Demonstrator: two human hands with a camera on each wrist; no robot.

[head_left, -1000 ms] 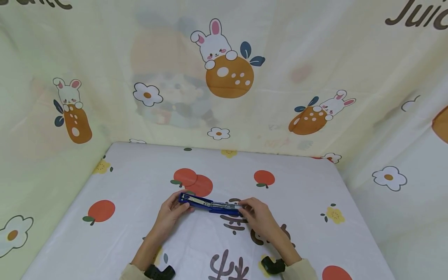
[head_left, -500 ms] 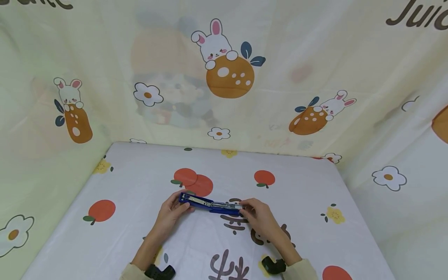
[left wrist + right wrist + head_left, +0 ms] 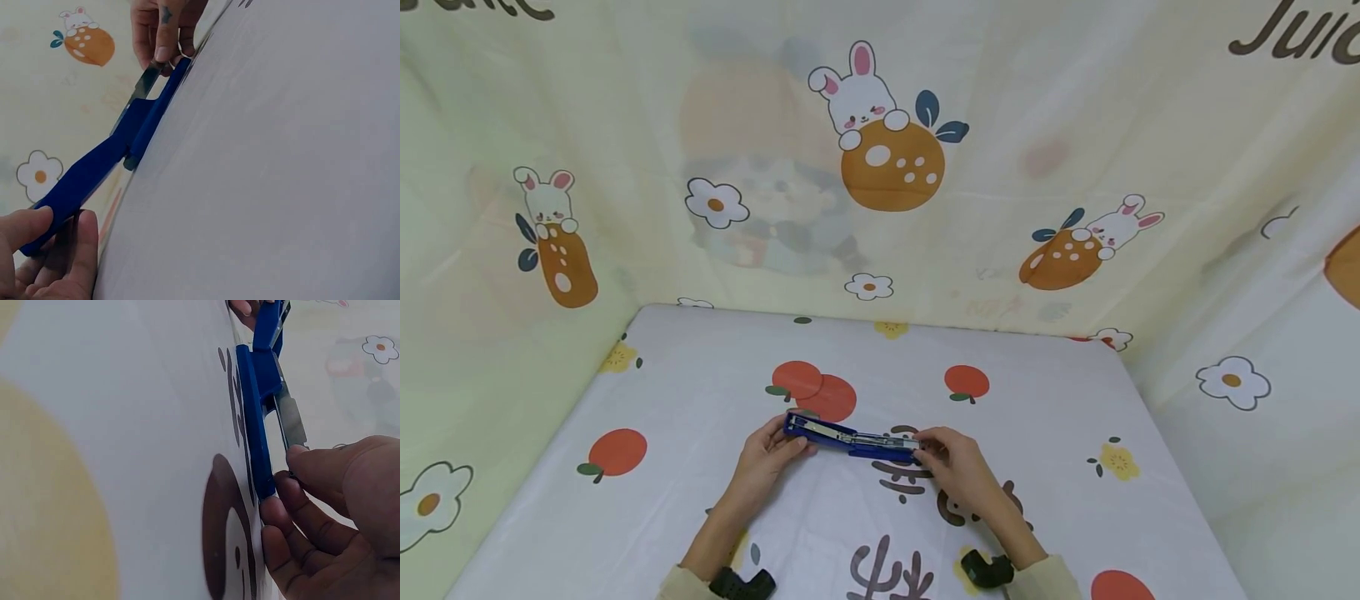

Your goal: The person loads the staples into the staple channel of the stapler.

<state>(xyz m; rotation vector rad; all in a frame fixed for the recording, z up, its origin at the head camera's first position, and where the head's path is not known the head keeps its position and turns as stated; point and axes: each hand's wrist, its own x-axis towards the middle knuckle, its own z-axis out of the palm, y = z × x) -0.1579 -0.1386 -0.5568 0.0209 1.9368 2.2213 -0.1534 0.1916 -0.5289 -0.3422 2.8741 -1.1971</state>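
Note:
A blue stapler [image 3: 880, 453] is opened out wide, its metal staple channel facing up in the head view. My left hand [image 3: 762, 462] grips the end of the swung-back top cover [image 3: 81, 178], thumb on one side and fingers on the other. At the opposite end my right hand [image 3: 961, 468] pinches the tip of the metal magazine [image 3: 290, 419], with its other fingers by the end of the blue base [image 3: 253, 419]. The base lies along the tabletop, and a gap shows between it and the magazine. Whether staples sit in the channel is too small to tell.
The table [image 3: 700, 350] wears a white cloth printed with fruit, flowers and dark drawings. Patterned curtains [image 3: 925, 250] hang behind it and at both sides. Each wrist carries a black camera, such as the left one [image 3: 743, 582].

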